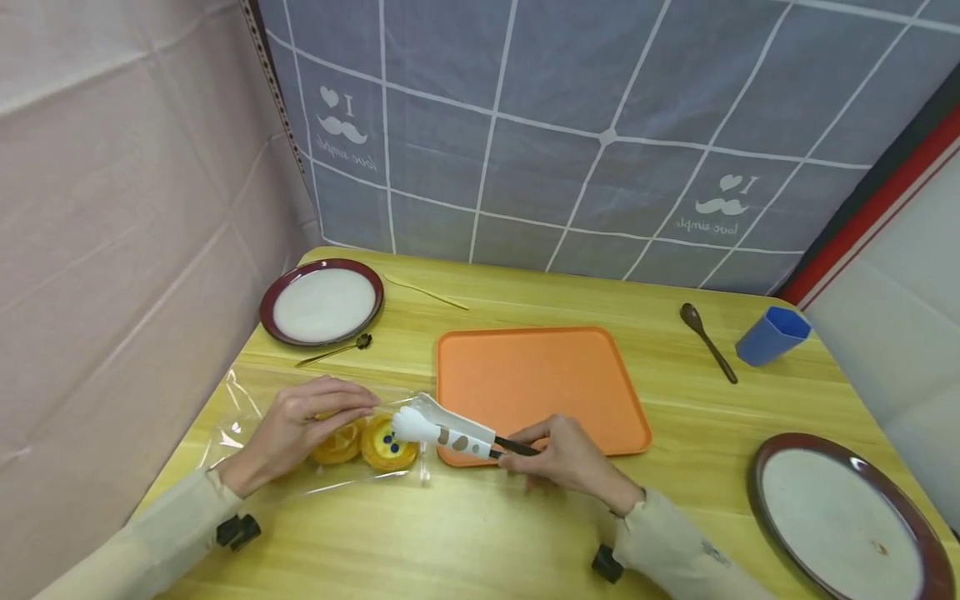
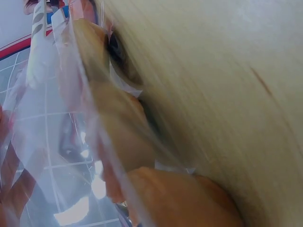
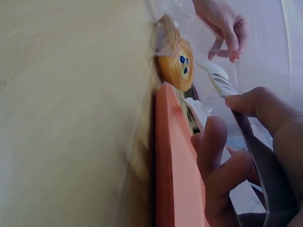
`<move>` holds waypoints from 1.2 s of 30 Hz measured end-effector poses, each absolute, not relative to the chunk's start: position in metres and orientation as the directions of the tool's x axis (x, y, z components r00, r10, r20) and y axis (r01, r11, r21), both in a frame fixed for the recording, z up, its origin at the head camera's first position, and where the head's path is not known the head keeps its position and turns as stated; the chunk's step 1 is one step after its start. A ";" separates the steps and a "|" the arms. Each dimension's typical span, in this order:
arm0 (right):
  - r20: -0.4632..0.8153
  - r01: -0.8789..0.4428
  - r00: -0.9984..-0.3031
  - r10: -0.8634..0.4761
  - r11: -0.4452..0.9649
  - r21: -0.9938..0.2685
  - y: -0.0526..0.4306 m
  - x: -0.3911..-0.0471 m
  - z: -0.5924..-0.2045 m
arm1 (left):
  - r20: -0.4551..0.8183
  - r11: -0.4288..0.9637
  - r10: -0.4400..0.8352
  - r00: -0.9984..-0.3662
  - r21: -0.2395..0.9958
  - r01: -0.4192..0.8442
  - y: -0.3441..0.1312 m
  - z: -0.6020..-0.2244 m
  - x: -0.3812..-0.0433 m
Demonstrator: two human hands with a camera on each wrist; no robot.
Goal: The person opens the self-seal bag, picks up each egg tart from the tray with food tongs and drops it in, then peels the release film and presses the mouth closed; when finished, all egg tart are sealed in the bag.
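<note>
Find blueberry tart (image 1: 388, 450) inside a clear plastic bag (image 1: 360, 482), at the right end, close beside a golden-topped tart (image 1: 337, 447). Note film raised above the pastries in the left-wrist view, presumably for room beneath. Record left hand (image 1: 300, 418) above the bag, fingers fairly straight, probably steadying the film; cannot tell pinching from mere contact. Record right hand (image 1: 562, 456) grasping tongs (image 1: 453, 439) by the dark handles, apparently to keep bare skin off the food and to control the spread. Note jaws parted, with one paw-shaped tip overlapping the blueberry tart in the head view; cannot confirm contact.

Log orange tray (image 1: 540, 383) just right of the bag, probably set close for a short reach. Log red-rimmed plate (image 1: 324, 304) at the far left, with a flower-headed spoon (image 1: 352, 345) just beside and a slim gold utensil (image 1: 427, 292) to the right. Beyond the tray, log wooden spoon (image 1: 708, 340) near a blue cup (image 1: 772, 336). Log second plate (image 1: 836, 525) at the right, bearing a small brown mark, placed toward the margin of the table (image 1: 480, 533), likely to leave working room
</note>
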State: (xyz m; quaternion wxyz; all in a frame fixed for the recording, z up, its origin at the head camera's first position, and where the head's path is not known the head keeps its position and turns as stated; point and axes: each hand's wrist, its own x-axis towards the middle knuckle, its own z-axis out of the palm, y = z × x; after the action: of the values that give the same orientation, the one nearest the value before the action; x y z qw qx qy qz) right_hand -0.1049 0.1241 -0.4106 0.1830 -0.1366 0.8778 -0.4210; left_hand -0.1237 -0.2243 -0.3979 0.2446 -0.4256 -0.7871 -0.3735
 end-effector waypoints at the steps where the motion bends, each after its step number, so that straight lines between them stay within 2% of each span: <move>1: -0.198 -0.093 -0.901 -0.386 0.619 -0.780 0.126 -0.105 -0.409 | 0.703 0.358 0.487 -0.518 0.381 0.853 -0.224 -0.397 -0.124; 5: -0.175 -0.089 -0.922 -0.346 0.627 -0.774 0.141 -0.103 -0.404 | 0.698 0.360 0.490 -0.523 0.384 0.850 -0.226 -0.396 -0.123; 10: -0.198 0.023 -0.945 -0.260 0.553 -0.833 0.175 -0.096 -0.392 | 0.686 0.382 0.486 -0.542 0.392 0.837 -0.228 -0.395 -0.121; 13: -0.166 0.067 -0.978 -0.122 0.573 -0.817 0.200 -0.088 -0.382 | 0.684 0.387 0.485 -0.545 0.391 0.835 -0.229 -0.396 -0.121; 16: -0.066 0.095 -0.995 0.069 0.673 -0.733 0.228 -0.078 -0.376 | 0.686 0.383 0.491 -0.537 0.383 0.840 -0.229 -0.396 -0.121; 21: 0.078 0.232 -0.942 0.326 0.803 -0.549 0.269 -0.065 -0.378 | 0.685 0.383 0.496 -0.533 0.379 0.843 -0.230 -0.396 -0.122; 24: 0.112 0.276 -0.924 0.366 0.840 -0.468 0.287 -0.058 -0.388 | 0.681 0.388 0.497 -0.538 0.380 0.840 -0.230 -0.396 -0.122; 28: 0.139 0.265 -0.929 0.344 0.877 -0.401 0.301 -0.050 -0.405 | 0.679 0.388 0.494 -0.543 0.386 0.837 -0.230 -0.396 -0.122; 33: 0.077 0.330 -0.919 0.388 0.858 -0.393 0.302 -0.046 -0.415 | 0.676 0.381 0.495 -0.546 0.395 0.836 -0.229 -0.395 -0.122; 36: 0.084 0.348 -0.910 0.406 0.858 -0.377 0.298 -0.046 -0.416 | 0.679 0.377 0.495 -0.542 0.395 0.838 -0.229 -0.395 -0.122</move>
State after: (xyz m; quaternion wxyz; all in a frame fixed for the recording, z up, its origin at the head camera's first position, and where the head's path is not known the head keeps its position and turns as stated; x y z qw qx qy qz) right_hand -0.0461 0.2982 -0.4159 -0.0807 0.1962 0.9605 -0.1799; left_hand -0.1220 -0.2288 -0.3949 0.2320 -0.4183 -0.7967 -0.3695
